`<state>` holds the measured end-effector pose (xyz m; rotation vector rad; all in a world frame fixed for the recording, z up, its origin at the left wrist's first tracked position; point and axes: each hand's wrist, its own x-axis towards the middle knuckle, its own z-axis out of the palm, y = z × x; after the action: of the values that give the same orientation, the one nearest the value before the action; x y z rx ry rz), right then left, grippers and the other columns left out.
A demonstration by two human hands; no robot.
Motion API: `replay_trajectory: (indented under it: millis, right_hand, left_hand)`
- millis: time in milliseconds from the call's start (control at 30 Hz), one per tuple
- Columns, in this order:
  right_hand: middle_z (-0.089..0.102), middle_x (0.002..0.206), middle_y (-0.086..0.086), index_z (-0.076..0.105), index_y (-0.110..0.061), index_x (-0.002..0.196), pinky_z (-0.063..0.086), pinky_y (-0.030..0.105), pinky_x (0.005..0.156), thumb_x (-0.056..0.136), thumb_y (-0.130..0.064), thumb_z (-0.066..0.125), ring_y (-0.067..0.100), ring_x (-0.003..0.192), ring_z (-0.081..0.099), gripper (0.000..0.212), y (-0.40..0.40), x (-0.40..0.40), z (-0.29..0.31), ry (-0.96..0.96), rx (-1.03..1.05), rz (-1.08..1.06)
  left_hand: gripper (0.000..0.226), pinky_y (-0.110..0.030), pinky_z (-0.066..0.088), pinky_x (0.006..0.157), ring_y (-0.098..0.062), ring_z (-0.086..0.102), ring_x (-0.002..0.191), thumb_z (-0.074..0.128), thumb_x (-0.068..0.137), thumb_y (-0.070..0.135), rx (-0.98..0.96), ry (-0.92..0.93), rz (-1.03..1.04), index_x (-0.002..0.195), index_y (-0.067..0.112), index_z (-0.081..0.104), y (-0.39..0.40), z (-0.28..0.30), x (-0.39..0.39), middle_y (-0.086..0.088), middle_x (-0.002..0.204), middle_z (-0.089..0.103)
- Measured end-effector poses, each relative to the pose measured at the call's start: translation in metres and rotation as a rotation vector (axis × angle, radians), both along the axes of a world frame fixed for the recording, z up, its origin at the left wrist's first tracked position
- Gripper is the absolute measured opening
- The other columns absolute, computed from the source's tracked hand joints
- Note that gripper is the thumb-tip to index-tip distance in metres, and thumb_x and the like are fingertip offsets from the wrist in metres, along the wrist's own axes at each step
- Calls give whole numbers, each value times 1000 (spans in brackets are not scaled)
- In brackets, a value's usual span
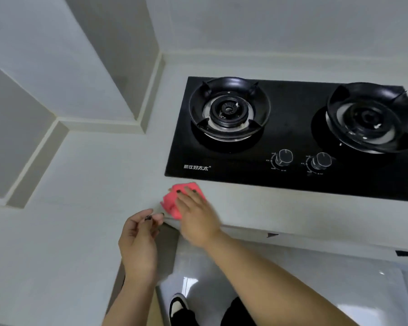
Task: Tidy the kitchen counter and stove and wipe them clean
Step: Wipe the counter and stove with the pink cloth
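I had the right hand (194, 216) pressing the pink cloth (174, 198) flat on the table (92, 165) beside the stove (292, 137), fingers spread; left hand (139, 234) loosely curled, empty (apparently). Clutter gone, stove seemingly unwiped.

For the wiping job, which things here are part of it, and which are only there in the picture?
Part of the job:
- pink cloth, under the right hand
- counter
- stove
- left hand, by the counter edge

Only there:
- wall
- floor
- shoe
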<state>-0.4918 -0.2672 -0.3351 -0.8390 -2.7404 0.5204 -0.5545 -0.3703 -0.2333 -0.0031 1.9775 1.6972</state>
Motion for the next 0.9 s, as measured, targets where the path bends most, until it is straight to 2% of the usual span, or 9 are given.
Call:
replay_trajectory:
  millis: [67, 167, 200, 300, 367, 500, 633, 767, 900]
  right_hand:
    - [68, 115, 10, 71, -3, 106, 45, 44, 101, 56, -9, 77, 32, 116, 59, 51, 1, -1, 0, 37, -30, 76]
    - [69, 113, 11, 72, -2, 103, 37, 38, 108, 69, -5, 54, 31, 115, 60, 39, 18, 54, 9, 176, -59, 159]
    - [68, 115, 13, 70, 0, 107, 36, 37, 110, 72, -2, 48, 31, 117, 58, 41, 22, 81, 14, 253, -94, 152]
    - [61, 127, 15, 64, 6, 117, 37, 39, 110, 79, 7, 48, 31, 127, 51, 41, 40, 184, 37, 444, -99, -14]
    - [58, 130, 15, 63, 5, 119, 34, 37, 112, 84, 2, 42, 29, 131, 47, 41, 62, 257, 40, 387, -71, -139]
    - [60, 128, 18, 60, 0, 122, 23, 25, 116, 87, -14, 41, 18, 132, 40, 43, 96, 343, 18, 89, -56, -261]
    - [59, 128, 17, 62, 3, 120, 24, 35, 116, 86, -15, 42, 30, 129, 45, 44, 94, 327, -8, 11, -10, -283]
    - [62, 125, 16, 66, 2, 115, 19, 33, 118, 78, -12, 45, 33, 126, 48, 45, 77, 267, -10, 49, 1, -280]
    - [63, 125, 14, 67, 0, 115, 32, 42, 113, 79, -17, 44, 33, 126, 50, 45, 60, 207, -9, 48, 52, -183]
  left_hand:
    - [25, -18, 56, 73, -13, 66, 77, 45, 96, -2, -11, 11, 26, 92, 14, 64, 10, -3, 16, -10, 87, 69]
    - [23, -14, 55, 71, -11, 67, 75, 44, 96, -3, -8, 1, 50, 97, 10, 62, 22, -6, 41, -12, 87, 68]
    - [23, -14, 56, 72, -10, 68, 73, 44, 96, -3, -12, -2, 52, 96, 11, 62, 26, -6, 49, -11, 86, 68]
    - [27, -22, 58, 77, -13, 68, 80, 44, 96, -1, -21, -18, 42, 91, 17, 63, 47, -8, 76, -7, 84, 69]
    - [27, -28, 52, 81, -16, 68, 85, 44, 96, 0, -30, -22, 15, 91, 19, 64, 61, -8, 95, -6, 85, 70]
    - [25, -27, 49, 80, -16, 68, 89, 44, 97, 2, -8, -27, -57, 94, 17, 64, 86, -5, 124, -6, 88, 71]
    - [25, -25, 49, 78, -13, 68, 85, 44, 97, 2, 18, -17, -82, 93, 17, 64, 93, -2, 138, -3, 85, 71]
    - [26, -27, 49, 78, -14, 68, 85, 44, 97, 0, 11, -4, -52, 94, 17, 64, 75, -6, 128, -5, 86, 71]
    - [23, -28, 56, 79, -21, 67, 88, 45, 96, -2, -28, -30, 2, 97, 12, 64, 49, -19, 107, -11, 88, 69]
